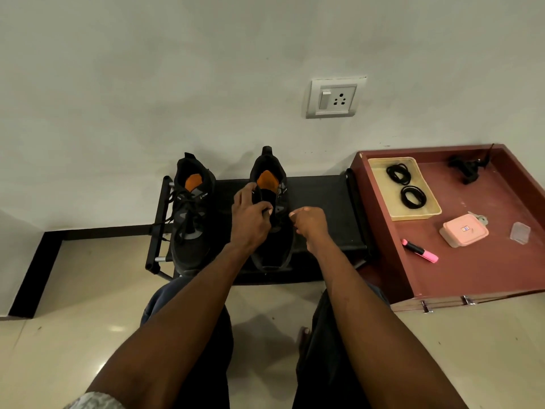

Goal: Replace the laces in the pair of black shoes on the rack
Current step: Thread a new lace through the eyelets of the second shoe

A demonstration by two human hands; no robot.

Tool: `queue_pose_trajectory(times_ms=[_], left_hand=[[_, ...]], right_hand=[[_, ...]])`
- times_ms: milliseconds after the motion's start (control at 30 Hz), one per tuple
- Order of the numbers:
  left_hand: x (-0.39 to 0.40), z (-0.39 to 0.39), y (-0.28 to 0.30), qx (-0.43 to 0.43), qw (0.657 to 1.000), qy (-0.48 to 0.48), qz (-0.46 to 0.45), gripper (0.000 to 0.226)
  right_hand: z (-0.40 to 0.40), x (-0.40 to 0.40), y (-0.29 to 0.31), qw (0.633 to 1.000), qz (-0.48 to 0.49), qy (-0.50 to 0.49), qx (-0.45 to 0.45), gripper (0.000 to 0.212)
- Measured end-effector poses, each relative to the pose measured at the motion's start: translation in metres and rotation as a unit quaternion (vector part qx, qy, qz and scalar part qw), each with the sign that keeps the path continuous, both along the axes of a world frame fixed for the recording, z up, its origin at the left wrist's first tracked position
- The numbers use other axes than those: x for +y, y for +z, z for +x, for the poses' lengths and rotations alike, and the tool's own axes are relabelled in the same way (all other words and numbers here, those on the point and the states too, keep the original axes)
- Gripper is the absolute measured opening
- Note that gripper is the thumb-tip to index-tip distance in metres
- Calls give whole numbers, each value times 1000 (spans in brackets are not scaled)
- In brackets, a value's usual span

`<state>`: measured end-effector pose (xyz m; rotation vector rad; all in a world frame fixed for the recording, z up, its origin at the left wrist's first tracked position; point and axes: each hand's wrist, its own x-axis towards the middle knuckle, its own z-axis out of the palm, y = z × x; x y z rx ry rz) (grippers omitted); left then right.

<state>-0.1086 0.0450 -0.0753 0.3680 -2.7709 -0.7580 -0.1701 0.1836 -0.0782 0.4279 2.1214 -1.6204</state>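
Two black shoes with orange insoles stand on a low black rack (321, 199) against the wall. The left shoe (191, 214) is laced, its black lace loose and trailing over the rack's left end. My left hand (250, 216) grips the tongue and upper of the right shoe (272, 231). My right hand (309, 224) is beside that shoe with its fingers curled and pinched together; whether it holds a lace end is too dark to tell. Two coiled black laces (405, 184) lie in a shallow yellow tray (432, 212) at the right.
The yellow tray lies in a maroon wooden drawer (486, 270) on the floor, right of the rack, with a pink box (463, 231), a pink highlighter (420, 250), a clear plastic case (520, 232) and a black clip (469, 168). A wall socket (334, 98) is above. My knees are below the rack.
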Motion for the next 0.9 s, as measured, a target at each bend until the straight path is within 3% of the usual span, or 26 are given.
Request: queue_pose_trajectory(times_ms=[100, 267, 467, 567, 733, 900], left_hand=[[8, -2, -2, -35, 999, 20, -17, 17], [19, -7, 2, -74, 988, 74, 110, 18], [27, -13, 14, -141, 972, 105, 154, 17], [32, -16, 21, -171, 951, 146, 211, 29], [25, -20, 24, -216, 948, 96, 215, 17], [10, -12, 7, -177, 962, 50, 203, 16]], right_hand=[[2, -8, -8, 998, 56, 40, -1, 23], [6, -14, -17, 994, 81, 65, -18, 10], [8, -10, -16, 994, 85, 74, -4, 21], [10, -10, -14, 993, 87, 78, 0, 22], [10, -8, -12, 993, 83, 81, 2, 12], [8, -11, -14, 992, 88, 89, 7, 14]])
